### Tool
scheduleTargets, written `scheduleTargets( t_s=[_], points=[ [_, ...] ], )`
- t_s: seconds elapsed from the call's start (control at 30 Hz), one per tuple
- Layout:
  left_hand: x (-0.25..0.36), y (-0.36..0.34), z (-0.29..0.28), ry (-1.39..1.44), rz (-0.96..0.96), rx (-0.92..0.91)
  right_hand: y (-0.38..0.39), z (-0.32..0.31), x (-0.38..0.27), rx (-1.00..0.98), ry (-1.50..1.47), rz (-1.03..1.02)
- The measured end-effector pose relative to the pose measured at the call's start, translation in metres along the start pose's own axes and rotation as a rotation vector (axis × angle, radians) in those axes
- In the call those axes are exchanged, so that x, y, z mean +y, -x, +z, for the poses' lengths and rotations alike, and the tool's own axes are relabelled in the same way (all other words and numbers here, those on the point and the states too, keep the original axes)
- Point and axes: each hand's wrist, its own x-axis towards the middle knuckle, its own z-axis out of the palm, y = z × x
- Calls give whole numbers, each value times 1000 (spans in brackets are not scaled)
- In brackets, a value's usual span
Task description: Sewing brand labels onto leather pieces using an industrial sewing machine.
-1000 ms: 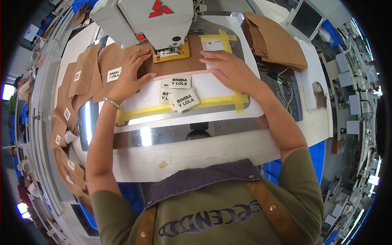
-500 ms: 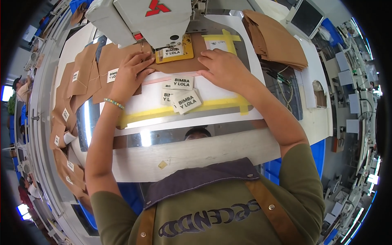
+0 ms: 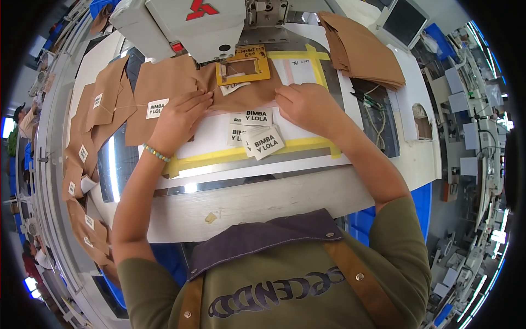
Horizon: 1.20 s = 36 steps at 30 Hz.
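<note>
A brown fabric piece (image 3: 249,97) lies under the yellow clamp frame (image 3: 243,71) of a sewing machine (image 3: 200,27). My left hand (image 3: 185,112) grips its near left edge, fingers pressed together. At the near right corner, my right hand (image 3: 307,105) pinches the same piece between thumb and fingers. A white fabric label (image 3: 234,88) with dark print pokes out askew from beneath the frame's near edge. Several more such labels (image 3: 266,141) lie in a loose pile between my wrists, on a white sheet edged with yellow tape (image 3: 219,159).
Brown pieces with labels (image 3: 158,108), joined by thread, trail off the table's left side. A stack of plain brown pieces (image 3: 364,52) sits at the far right, near a small screen (image 3: 404,24). Thread snips (image 3: 364,98) and cord lie right of the sheet.
Both hands have drawn the brown fabric piece nearer to me. The label that lay square inside the yellow frame now sits crooked at its near edge.
</note>
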Motion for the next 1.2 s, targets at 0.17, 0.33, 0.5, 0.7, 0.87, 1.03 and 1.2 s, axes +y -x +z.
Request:
scheduleTargets(
  t_s=[0.17,0.33,0.5,0.7,0.87,1.03,1.2],
  points=[
    [1,36,-30,-138,-11,-72,-1,-17,-11,110,-33,-133],
    [-67,94,-51,-337,-271,-79,1,-20,7,173,-53,30],
    [-113,123,-58,-328,-523,-37,23,-46,36,195,-13,266],
    [-138,142,-56,-271,-648,-6,65,-63,86,169,98,663],
    [-105,106,-50,-381,-585,-5,96,-60,106,53,125,667],
    [-50,65,-56,-94,-532,72,83,-72,98,-25,110,700],
    [-5,29,-53,85,-426,14,91,-68,114,47,61,630]
  ],
)
